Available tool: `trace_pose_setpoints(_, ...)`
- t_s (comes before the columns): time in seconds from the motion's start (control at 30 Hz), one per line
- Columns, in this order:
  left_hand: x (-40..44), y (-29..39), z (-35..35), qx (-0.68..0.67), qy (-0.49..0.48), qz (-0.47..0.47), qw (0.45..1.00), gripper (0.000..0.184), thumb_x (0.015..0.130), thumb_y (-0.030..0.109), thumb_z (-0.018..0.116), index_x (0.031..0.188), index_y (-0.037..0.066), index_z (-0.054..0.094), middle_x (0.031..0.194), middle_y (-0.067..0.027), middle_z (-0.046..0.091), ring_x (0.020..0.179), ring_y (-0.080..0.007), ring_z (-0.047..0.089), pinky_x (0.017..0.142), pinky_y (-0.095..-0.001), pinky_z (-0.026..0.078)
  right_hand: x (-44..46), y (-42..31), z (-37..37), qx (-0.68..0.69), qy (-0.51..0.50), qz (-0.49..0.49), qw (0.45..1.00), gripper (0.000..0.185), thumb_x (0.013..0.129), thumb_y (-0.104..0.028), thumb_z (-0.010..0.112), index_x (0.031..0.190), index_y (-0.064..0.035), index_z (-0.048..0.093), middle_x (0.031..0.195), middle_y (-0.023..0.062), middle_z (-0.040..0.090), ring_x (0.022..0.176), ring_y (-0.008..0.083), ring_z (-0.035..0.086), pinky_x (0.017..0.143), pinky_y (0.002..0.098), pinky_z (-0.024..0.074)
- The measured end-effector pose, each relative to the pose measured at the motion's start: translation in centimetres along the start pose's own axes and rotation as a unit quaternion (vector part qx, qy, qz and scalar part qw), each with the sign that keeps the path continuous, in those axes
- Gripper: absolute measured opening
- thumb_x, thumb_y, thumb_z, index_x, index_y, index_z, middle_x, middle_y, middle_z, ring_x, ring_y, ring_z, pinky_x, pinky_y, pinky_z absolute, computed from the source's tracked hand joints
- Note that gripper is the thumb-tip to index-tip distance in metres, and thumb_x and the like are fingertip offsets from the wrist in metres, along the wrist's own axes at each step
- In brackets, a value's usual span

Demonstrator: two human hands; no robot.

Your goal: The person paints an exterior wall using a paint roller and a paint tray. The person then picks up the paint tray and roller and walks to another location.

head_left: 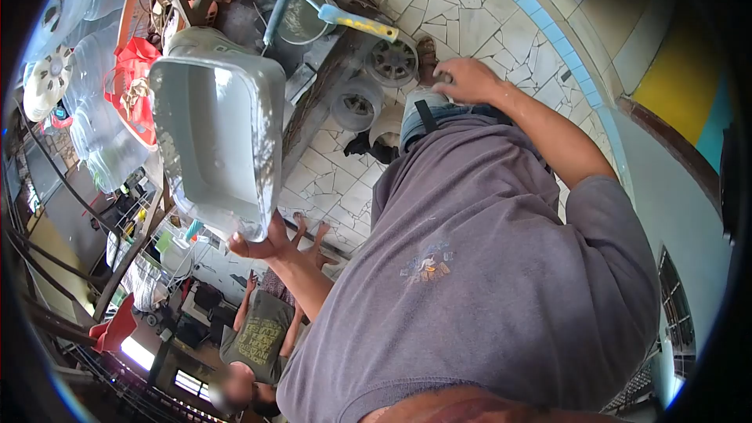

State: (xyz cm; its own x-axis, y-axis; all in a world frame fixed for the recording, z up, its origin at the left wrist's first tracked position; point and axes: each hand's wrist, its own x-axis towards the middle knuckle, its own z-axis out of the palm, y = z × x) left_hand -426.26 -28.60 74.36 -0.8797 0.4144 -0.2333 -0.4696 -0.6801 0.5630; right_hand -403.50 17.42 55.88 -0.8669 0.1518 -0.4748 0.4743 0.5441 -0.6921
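Note:
My left hand (265,241) grips a grey rectangular plastic basin (223,129) by its near edge, fingers curled at the rim. The basin is tipped so its hollow faces me, and its rim looks smeared with pale residue. My right hand (468,81) hangs out in front of my right leg, fingers curled; a small dull thing seems to be at its fingertips, too small to name. Beyond the basin, a paint roller (356,22) with a blue and yellow handle lies across a round container (304,19).
Two round tubs (356,103) (392,61) stand on the cracked-tile floor (446,8) by my feet. A red bag (139,82) and clear plastic sit at the left. Another person (262,329) is lower left. A wall (666,180) curves along the right.

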Motion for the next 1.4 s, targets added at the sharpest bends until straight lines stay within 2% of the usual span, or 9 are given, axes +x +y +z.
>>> trace_pose_setpoints(0.1,0.5,0.2,-1.4,-0.036,-0.041,-0.006,0.998,0.090,0.079,0.028,0.074,0.163,0.011,0.044,0.163,-0.0144,0.051,0.150,-0.0392,0.047,0.124,-0.0659,0.035,-2.1,3.6,1.0,0.041,0.030,0.104,0.993,0.050,0.094,-0.048,0.077,0.123,-0.0079,0.074,0.099,0.0159,0.078,0.095,0.0346,0.075,0.085,0.0453,0.0576)
trace_pose_setpoints(0.23,0.8,-0.7,-1.1,-0.039,-0.079,-0.027,0.996,0.091,0.077,0.027,0.076,0.162,0.012,0.045,0.162,-0.0139,0.051,0.149,-0.0387,0.048,0.124,-0.0656,0.036,-7.0,16.4,8.3,0.175,0.199,0.311,0.913,0.057,0.098,-0.051,0.076,0.122,-0.0007,0.074,0.105,0.0160,0.080,0.093,0.0249,0.077,0.076,0.0376,0.0589)
trace_pose_setpoints(0.37,-0.4,-0.9,-2.7,0.008,-0.073,-0.012,0.997,0.092,0.077,0.026,0.077,0.162,0.011,0.046,0.161,-0.0141,0.052,0.148,-0.0391,0.048,0.124,-0.0646,0.034,-16.6,19.6,11.2,0.235,0.246,0.435,0.834,0.057,0.100,-0.051,0.074,0.127,-0.0004,0.074,0.105,0.0113,0.078,0.085,0.0185,0.074,0.070,0.0312,0.0558)
trace_pose_setpoints(0.5,-2.8,-1.3,-3.1,-0.011,-0.074,-0.015,0.997,0.093,0.076,0.027,0.079,0.161,0.009,0.046,0.160,-0.0146,0.053,0.148,-0.0393,0.048,0.125,-0.0658,0.032,-24.3,19.6,13.5,0.272,0.285,0.451,0.801,0.056,0.101,-0.050,0.074,0.129,-0.0015,0.073,0.102,0.0093,0.076,0.080,0.0152,0.070,0.067,0.0306,0.0539)
trace_pose_setpoints(0.57,-5.5,-1.7,-3.2,-0.021,-0.142,-0.056,0.988,0.087,0.079,0.030,0.068,0.161,0.011,0.046,0.158,-0.0133,0.055,0.147,-0.0389,0.050,0.120,-0.0689,0.039,-27.7,20.4,16.1,0.292,0.312,0.431,0.795,0.056,0.101,-0.050,0.074,0.130,-0.0022,0.072,0.098,0.0073,0.075,0.078,0.0143,0.068,0.065,0.0302,0.0526)
trace_pose_setpoints(0.7,-9.6,0.4,-6.0,0.042,-0.070,0.004,0.997,0.087,0.078,0.032,0.069,0.160,0.014,0.047,0.157,-0.0127,0.056,0.146,-0.0383,0.050,0.119,-0.0657,0.041,-33.2,20.3,23.0,0.317,0.349,0.429,0.770,0.053,0.102,-0.050,0.073,0.127,-0.0038,0.073,0.097,0.0051,0.074,0.078,0.0123,0.067,0.062,0.0271,0.0498)
trace_pose_setpoints(1.0,-18.9,4.9,-7.2,0.030,-0.113,-0.006,0.993,0.086,0.081,0.027,0.070,0.162,0.012,0.045,0.160,-0.0157,0.052,0.149,-0.0422,0.048,0.120,-0.0670,0.040,-41.9,17.8,40.4,0.355,0.295,0.483,0.744,0.054,0.101,-0.048,0.073,0.124,0.0000,0.073,0.090,0.0083,0.075,0.073,0.0160,0.069,0.065,0.0317,0.0529)
trace_pose_setpoints(1.07,-18.8,6.0,-8.6,0.018,-0.117,-0.013,0.993,0.087,0.080,0.027,0.070,0.161,0.009,0.044,0.161,-0.0176,0.051,0.150,-0.0437,0.046,0.121,-0.0671,0.038,-42.3,16.6,42.0,0.384,0.289,0.491,0.727,0.055,0.101,-0.050,0.073,0.128,-0.0022,0.071,0.095,0.0072,0.074,0.073,0.0140,0.068,0.057,0.0278,0.0493)
trace_pose_setpoints(1.4,-22.2,9.0,-12.6,0.030,-0.065,0.028,0.997,0.090,0.081,0.027,0.069,0.165,0.014,0.039,0.163,-0.0154,0.049,0.150,-0.0424,0.046,0.123,-0.0665,0.036,-39.8,15.3,41.8,0.364,0.294,0.470,0.748,0.049,0.101,-0.045,0.074,0.121,-0.0003,0.073,0.086,0.0065,0.073,0.068,0.0146,0.066,0.059,0.0300,0.0504)
